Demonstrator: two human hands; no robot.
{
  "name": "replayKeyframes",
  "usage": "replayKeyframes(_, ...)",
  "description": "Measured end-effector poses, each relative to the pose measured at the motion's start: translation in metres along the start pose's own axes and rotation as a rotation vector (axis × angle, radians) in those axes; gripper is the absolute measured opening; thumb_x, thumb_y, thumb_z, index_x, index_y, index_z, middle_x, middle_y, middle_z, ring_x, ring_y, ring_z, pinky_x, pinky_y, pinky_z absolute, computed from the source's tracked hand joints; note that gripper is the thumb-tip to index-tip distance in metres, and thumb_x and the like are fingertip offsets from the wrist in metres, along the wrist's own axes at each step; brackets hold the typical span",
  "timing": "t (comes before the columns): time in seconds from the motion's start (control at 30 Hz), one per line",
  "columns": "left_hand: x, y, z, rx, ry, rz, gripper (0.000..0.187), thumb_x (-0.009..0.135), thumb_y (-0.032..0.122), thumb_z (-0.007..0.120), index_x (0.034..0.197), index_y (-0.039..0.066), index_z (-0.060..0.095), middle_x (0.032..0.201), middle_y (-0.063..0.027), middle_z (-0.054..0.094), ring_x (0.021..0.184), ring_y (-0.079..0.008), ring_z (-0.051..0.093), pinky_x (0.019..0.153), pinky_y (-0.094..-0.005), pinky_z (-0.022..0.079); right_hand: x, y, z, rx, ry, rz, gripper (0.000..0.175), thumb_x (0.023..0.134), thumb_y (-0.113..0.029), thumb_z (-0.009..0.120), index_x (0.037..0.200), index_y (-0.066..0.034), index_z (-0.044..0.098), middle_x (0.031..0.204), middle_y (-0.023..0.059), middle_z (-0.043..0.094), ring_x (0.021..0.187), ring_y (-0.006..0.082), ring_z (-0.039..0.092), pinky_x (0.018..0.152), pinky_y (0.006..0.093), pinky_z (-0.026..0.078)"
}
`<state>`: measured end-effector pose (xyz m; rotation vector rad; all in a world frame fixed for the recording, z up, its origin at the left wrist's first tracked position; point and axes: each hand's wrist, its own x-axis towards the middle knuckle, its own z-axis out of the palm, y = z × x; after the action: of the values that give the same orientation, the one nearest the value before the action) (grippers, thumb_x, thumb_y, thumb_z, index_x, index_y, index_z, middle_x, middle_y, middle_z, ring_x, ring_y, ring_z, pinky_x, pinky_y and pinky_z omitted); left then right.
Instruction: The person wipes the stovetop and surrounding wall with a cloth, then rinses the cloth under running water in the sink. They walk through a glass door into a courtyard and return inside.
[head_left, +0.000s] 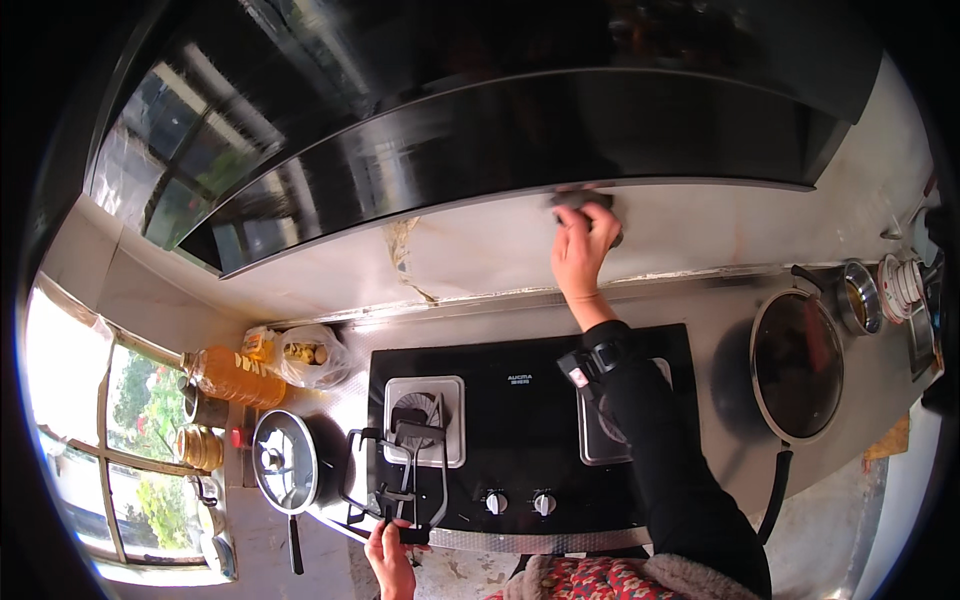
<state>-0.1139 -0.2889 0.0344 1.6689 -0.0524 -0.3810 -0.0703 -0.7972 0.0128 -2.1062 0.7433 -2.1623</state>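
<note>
My right hand (581, 244) presses a dark grey cloth (586, 199) against the light wall tiles (487, 240), right below the lower edge of the black range hood (525, 135); the cloth is blurred. A black strap with a small device is on that forearm. At the lower left, my left hand (390, 551) grips the edge of a black metal pot support (409, 491), which is held over the left burner (420, 420) of the black glass gas hob (525, 427). The right burner is partly hidden by my right sleeve.
A lidded saucepan (285, 461), an oil bottle (236, 377) and a plastic bag of food (311, 356) stand at the left by the window. On the right are a large lidded pan (797, 365), a metal bowl (859, 298) and stacked dishes (900, 289).
</note>
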Motion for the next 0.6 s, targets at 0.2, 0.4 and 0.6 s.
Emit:
replayKeyframes(0.2, 0.003, 0.002, 0.014, -0.039, 0.008, 0.007, 0.022, 0.096, 0.015, 0.047, 0.086, -0.003, 0.057, 0.069, -0.0093, 0.061, 0.054, -0.0169, 0.061, 0.047, -0.028, 0.052, 0.037, 0.08, -0.06, -0.105, -0.058, -0.033, 0.034, 0.077, 0.0, 0.058, 0.11, -0.0019, 0.055, 0.095, 0.0161, 0.054, 0.09, 0.0334, 0.052, 0.079, 0.0427, 0.042)
replayKeyframes(0.4, 0.011, -0.005, 0.008, -0.04, -0.001, -0.005, 0.022, 0.096, 0.015, 0.047, 0.087, -0.003, 0.057, 0.07, -0.0093, 0.061, 0.055, -0.0172, 0.061, 0.047, -0.0286, 0.052, 0.056, 0.061, -0.025, 0.144, 0.398, 0.328, 0.041, 0.081, -0.001, 0.056, 0.121, 0.0029, 0.047, 0.108, 0.0184, 0.048, 0.104, 0.0336, 0.049, 0.093, 0.0422, 0.039)
replayKeyframes(0.6, 0.01, -0.01, 0.005, -0.044, -0.006, -0.02, 0.022, 0.096, 0.015, 0.047, 0.087, -0.002, 0.057, 0.071, -0.0094, 0.061, 0.056, -0.0175, 0.061, 0.048, -0.0293, 0.052, -0.004, -0.04, 0.04, 0.308, -0.335, -0.136, 0.022, 0.078, -0.009, 0.063, 0.099, -0.0143, 0.061, 0.092, -0.0006, 0.053, 0.078, 0.0197, 0.05, 0.072, 0.0353, 0.039)
